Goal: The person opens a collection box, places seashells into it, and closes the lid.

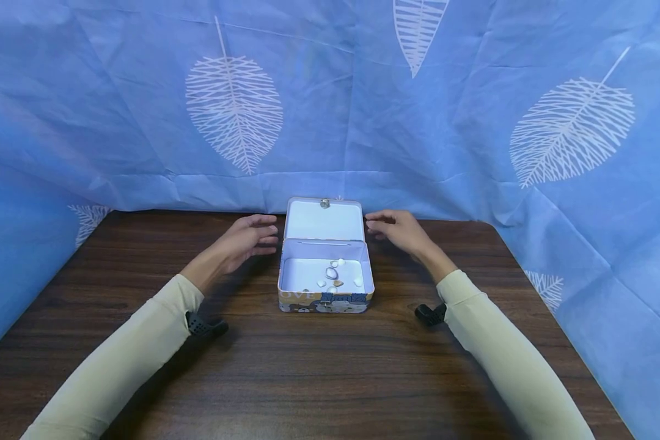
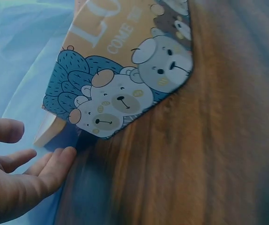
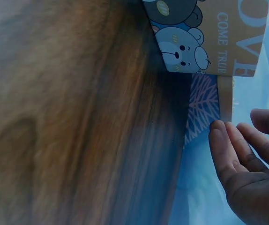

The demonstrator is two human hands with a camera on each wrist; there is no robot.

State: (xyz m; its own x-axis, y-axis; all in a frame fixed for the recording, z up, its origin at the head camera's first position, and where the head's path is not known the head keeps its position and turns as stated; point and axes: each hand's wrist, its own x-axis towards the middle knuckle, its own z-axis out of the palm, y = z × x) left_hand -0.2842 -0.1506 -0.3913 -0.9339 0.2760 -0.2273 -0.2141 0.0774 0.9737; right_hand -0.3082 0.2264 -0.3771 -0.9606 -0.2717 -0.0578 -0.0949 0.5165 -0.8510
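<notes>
A small tin box [image 1: 308, 302] with cartoon bears printed on its sides stands on the table, its white-lined lid [image 1: 324, 221] tipped up at the back. Several small pale pieces, perhaps shells or pebbles [image 1: 332, 273], lie scattered on its floor. To the left of the box is my left hand [image 1: 247, 240], fingers extended towards it and holding nothing. My right hand [image 1: 398, 229] is beside the raised lid on the other side, its fingers loosely bent with nothing in them. In both wrist views, a gap shows between the fingertips and the printed box walls [image 2: 120, 93] [image 3: 186, 49].
The dark wooden table [image 1: 330, 379] carries the box near its far edge. Behind it hangs a blue cloth [image 1: 319, 110] with white leaf prints, which also falls along both sides. A black strap device [image 1: 205, 325] sits on each wrist.
</notes>
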